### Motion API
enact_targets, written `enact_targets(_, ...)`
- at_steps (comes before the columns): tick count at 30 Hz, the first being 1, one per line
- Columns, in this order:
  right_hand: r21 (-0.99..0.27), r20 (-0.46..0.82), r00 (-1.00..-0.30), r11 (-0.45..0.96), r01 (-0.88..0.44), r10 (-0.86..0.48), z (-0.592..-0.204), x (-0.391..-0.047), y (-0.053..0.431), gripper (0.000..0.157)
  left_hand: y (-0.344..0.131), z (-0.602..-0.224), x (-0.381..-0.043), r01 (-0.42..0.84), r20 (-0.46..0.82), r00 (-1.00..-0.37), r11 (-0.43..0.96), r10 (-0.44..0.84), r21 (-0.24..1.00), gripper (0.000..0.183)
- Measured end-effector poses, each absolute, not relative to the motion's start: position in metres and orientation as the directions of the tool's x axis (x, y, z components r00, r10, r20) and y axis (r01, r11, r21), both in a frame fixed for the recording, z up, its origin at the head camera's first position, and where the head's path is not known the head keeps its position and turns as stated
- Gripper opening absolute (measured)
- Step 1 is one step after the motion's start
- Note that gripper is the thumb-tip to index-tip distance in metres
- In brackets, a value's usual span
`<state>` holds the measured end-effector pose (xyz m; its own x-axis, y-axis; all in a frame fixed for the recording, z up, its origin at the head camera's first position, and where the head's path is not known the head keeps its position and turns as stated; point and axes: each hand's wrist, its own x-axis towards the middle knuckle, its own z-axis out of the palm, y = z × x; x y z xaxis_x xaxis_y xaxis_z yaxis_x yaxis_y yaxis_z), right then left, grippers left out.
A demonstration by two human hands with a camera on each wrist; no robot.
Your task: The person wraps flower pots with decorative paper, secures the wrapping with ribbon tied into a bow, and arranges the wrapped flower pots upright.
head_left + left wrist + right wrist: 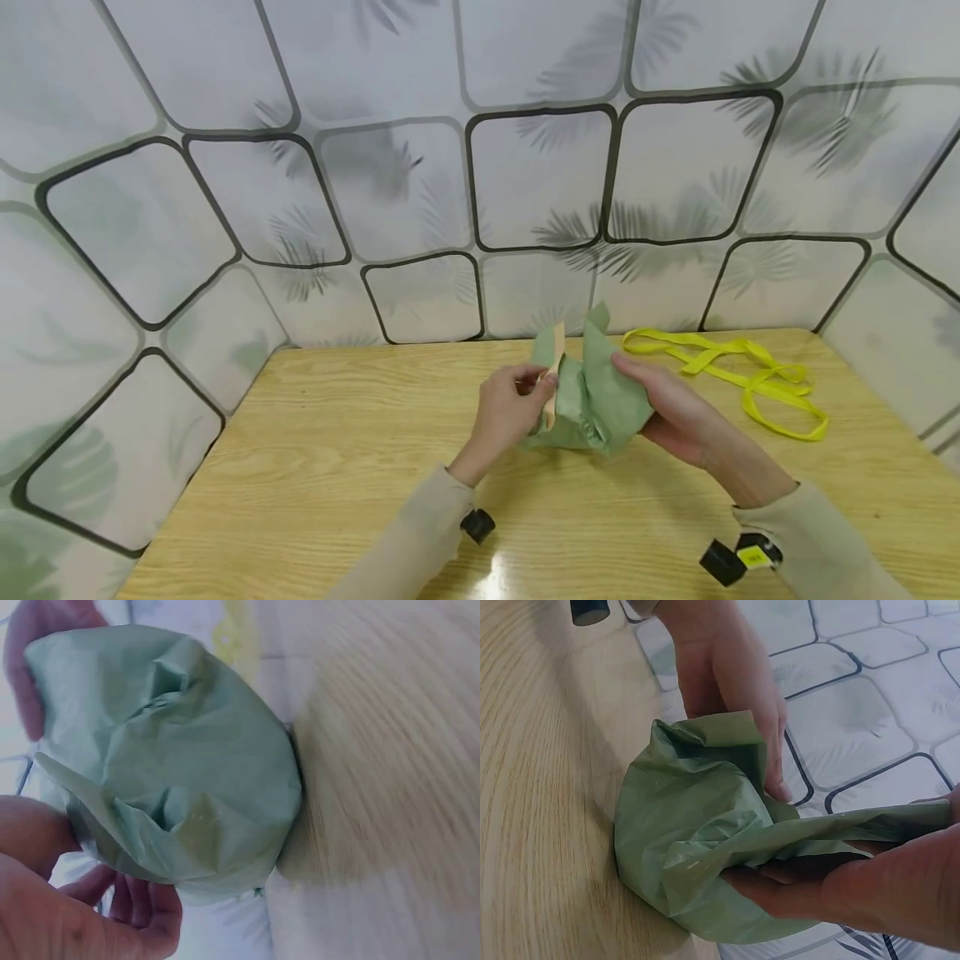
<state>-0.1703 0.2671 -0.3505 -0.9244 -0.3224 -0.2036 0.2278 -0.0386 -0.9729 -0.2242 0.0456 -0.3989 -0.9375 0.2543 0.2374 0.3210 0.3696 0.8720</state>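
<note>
A bundle of crumpled pale green wrapping paper (572, 404) stands on the wooden table (360, 425), with flaps sticking up at its top. My left hand (510, 412) pinches the left flap between thumb and fingers, where a pale tan strip (558, 354) runs along the edge. On the other side, my right hand (686, 417) grips the right flap, thumb on the near face. In the right wrist view, the green paper (697, 817) is folded between the fingers and thumb of the right hand (892, 892). Whatever the wrapping contains is hidden.
A loosely looped yellow ribbon (765, 379) lies on the table at the back right, beyond the right hand. Patterned cloth walls (540, 179) with dark outlines and leaf prints enclose the table's back and sides. Small black devices (477, 526) sit at both wrists.
</note>
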Motion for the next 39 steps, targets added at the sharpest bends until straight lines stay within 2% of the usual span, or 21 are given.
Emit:
enact_targets(6, -0.975, -0.205, -0.921, -0.015, 0.222, -0.330, -0.352, -0.172, 0.263, 0.070, 0.046, -0.397, -0.221, 0.233, 0.190, -0.963, 0.230, 0.192, 0.945, 0.019)
enact_targets(10, -0.978, -0.204, -0.924, 0.025, 0.207, -0.324, -0.350, -0.174, 0.260, 0.072, 0.049, -0.396, -0.216, 0.242, 0.198, -0.960, 0.227, 0.198, 0.943, 0.020)
enact_targets(15, -0.977, -0.211, -0.928, 0.044, 0.207, -0.308, -0.346, -0.174, 0.255, 0.072, 0.040, -0.391, -0.216, 0.279, 0.182, -0.934, 0.310, 0.307, 0.909, 0.027)
enact_targets(19, -0.977, -0.210, -0.928, 0.032, 0.210, -0.307, -0.344, -0.175, 0.251, 0.073, 0.026, -0.387, -0.223, 0.296, 0.139, -0.885, 0.308, 0.444, 0.904, 0.025)
enact_targets(24, -0.974, -0.217, -0.925, 0.014, 0.224, -0.312, -0.341, -0.175, 0.244, 0.070, 0.024, -0.391, -0.230, 0.314, 0.120, -0.853, 0.317, 0.508, 0.895, 0.043)
enact_targets(29, -0.973, -0.219, -0.932, -0.006, 0.230, -0.288, -0.341, -0.173, 0.238, 0.067, 0.029, -0.394, -0.231, 0.300, 0.119, -0.884, 0.355, 0.452, 0.885, 0.060)
enact_targets(34, -0.978, -0.196, -0.924, -0.007, 0.210, -0.327, -0.345, -0.171, 0.235, 0.059, 0.030, -0.393, -0.232, 0.296, 0.109, -0.902, 0.415, 0.418, 0.860, 0.061)
enact_targets(39, -0.973, -0.232, -0.892, 0.099, 0.209, -0.389, -0.347, -0.167, 0.229, 0.055, 0.029, -0.397, -0.234, 0.313, 0.114, -0.888, 0.404, 0.446, 0.859, 0.062)
